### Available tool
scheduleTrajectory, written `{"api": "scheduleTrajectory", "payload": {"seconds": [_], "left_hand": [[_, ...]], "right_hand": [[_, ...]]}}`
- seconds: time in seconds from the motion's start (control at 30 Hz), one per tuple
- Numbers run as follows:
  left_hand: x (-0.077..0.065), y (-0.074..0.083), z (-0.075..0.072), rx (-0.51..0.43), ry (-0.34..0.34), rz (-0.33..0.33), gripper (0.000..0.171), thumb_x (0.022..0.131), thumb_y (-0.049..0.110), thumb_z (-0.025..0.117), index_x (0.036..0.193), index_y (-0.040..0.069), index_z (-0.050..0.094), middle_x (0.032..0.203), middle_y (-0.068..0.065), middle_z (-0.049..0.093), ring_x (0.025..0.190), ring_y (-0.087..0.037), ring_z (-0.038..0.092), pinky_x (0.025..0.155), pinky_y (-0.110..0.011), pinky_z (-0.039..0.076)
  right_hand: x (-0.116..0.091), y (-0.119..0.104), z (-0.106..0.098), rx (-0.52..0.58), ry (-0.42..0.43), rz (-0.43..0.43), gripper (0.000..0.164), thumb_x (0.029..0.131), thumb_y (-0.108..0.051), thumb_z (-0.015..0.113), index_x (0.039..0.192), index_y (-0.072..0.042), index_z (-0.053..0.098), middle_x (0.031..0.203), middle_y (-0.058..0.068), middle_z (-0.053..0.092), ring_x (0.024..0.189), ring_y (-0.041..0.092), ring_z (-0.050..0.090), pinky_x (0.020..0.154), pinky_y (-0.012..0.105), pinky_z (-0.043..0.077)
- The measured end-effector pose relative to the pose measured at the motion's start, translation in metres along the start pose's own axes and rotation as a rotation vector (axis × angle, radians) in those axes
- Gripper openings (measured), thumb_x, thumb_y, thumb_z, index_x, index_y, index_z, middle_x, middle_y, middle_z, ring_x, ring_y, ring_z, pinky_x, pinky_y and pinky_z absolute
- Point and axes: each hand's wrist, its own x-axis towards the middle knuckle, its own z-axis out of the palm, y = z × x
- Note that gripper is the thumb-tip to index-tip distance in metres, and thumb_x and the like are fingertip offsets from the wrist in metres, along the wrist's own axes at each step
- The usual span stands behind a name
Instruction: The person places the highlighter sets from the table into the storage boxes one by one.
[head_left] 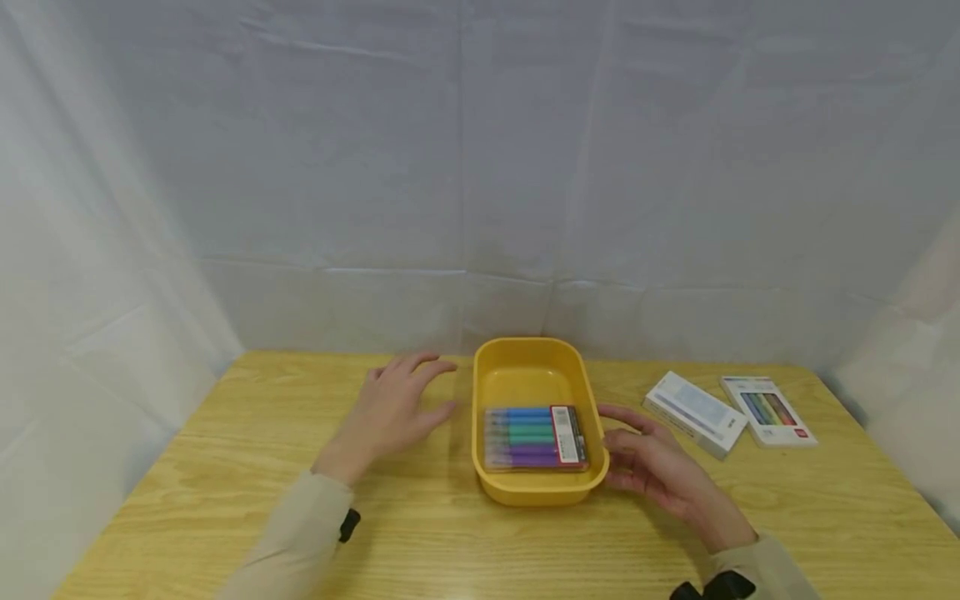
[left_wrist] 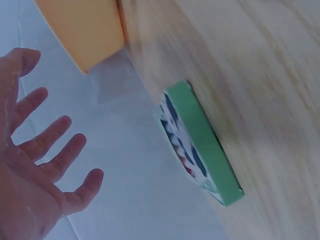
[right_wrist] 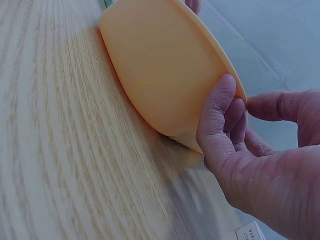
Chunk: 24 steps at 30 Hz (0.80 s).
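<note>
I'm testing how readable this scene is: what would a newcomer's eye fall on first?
Probably the yellow tub in the middle of the wooden table, holding a pack of blue, green and purple pens, with the right hand touching its side. In the left wrist view, a green-sided box on the table also stands out, apart from the left hand.

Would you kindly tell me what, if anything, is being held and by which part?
The right grip touches the yellow bin on its right side, near the rim; whether that is a hold cannot be told. The left grip holds nothing.
</note>
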Motion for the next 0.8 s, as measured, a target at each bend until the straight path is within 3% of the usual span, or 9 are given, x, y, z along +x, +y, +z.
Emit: {"api": "scheduleTrajectory", "payload": {"seconds": [0.4, 0.8], "left_hand": [[-0.009, -0.025, -0.001, 0.003, -0.023, -0.096, 0.050, 0.094, 0.042, 0.070, 0.137, 0.019, 0.062, 0.141, -0.013, 0.060, 0.126, -0.041, 0.058, 0.093, -0.068, 0.047], [-0.014, -0.037, 0.002, 0.001, -0.143, -0.256, 0.060, 0.096, 0.044, 0.066, 0.148, 0.020, 0.051, 0.148, -0.020, 0.052, 0.130, -0.048, 0.051, 0.093, -0.076, 0.044]], "right_hand": [[0.001, 0.000, 0.000, 0.013, 0.007, 0.005, 0.062, 0.102, -0.013, 0.057, 0.157, -0.007, 0.031, 0.110, 0.003, 0.074, 0.092, 0.015, 0.072, 0.076, 0.029, 0.062], [0.001, 0.002, -0.002, 0.015, -0.003, 0.000, 0.060, 0.102, -0.014, 0.058, 0.156, -0.009, 0.033, 0.111, 0.002, 0.074, 0.093, 0.015, 0.072, 0.076, 0.029, 0.062]]}}
